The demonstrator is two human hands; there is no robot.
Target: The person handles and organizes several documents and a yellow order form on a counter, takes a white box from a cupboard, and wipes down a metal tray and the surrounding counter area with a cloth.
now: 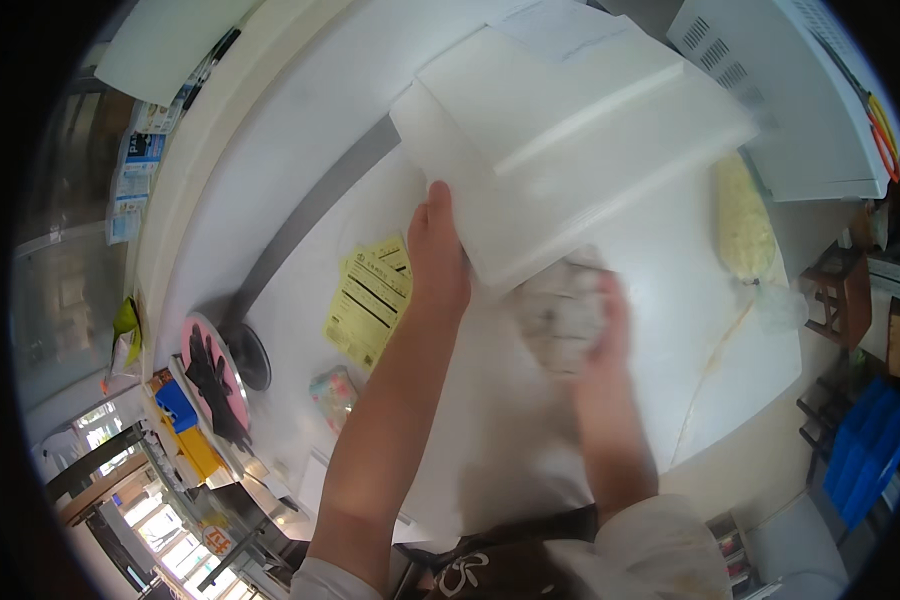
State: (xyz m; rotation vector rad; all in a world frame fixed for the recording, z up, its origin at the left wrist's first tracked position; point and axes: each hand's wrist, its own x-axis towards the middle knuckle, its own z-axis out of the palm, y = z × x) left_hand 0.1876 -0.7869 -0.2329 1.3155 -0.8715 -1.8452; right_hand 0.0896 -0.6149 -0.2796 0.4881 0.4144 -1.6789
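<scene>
1. Boards (570,130): white stack on the white counter (300,130), lower edge lifted; wiping under it looks under way, not finished.
2. Left hand (437,250): flat, steadying the stack's edge.
3. Right hand (600,320): blurred, closed on a grey cloth (560,310).

Surface: a white worktop (670,330) with a grey strip (315,205) running diagonally toward eleven o'clock.
Centre, toward twelve: stacked white boards (580,130), lying flat, one atop the other.
Three o'clock: a clear bag of pale yellow food (742,220), just beside the boards.
Nine o'clock: a yellow printed sheet (370,300), flat.
Seven o'clock: a small pastel wrapped packet (333,392), near the sheet.
Eight o'clock: a pink round plate (202,345) with dark pieces, at the worktop's edge.
</scene>
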